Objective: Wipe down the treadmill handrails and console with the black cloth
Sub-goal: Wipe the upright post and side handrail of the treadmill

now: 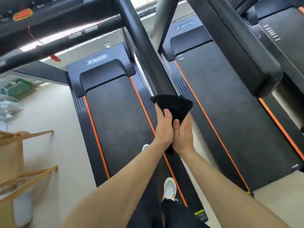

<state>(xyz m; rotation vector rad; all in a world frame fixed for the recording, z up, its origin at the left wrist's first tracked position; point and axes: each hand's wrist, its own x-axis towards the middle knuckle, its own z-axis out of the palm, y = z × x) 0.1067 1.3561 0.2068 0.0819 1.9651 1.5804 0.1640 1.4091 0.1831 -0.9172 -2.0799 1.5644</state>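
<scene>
Both hands meet at the centre of the view, the left hand (pixel 164 127) and right hand (pixel 184 137) pressed together and closed around the black cloth (pixel 174 104). The cloth bunches above the fingers, its top lying against the lower end of the dark handrail (pixel 148 51), which slants up to the far left. Below lies the treadmill belt (pixel 118 119) with orange edging. A second treadmill (pixel 230 112) stands just to the right. A red stop button (pixel 22 14) shows on the console (pixel 49 7), far left.

Bright daylight is cast from the window (pixel 144 1) ahead; glare is seen along the handrail (pixel 49 41). Edges are bent by wide-angle distortion; the upper left is blurred.
</scene>
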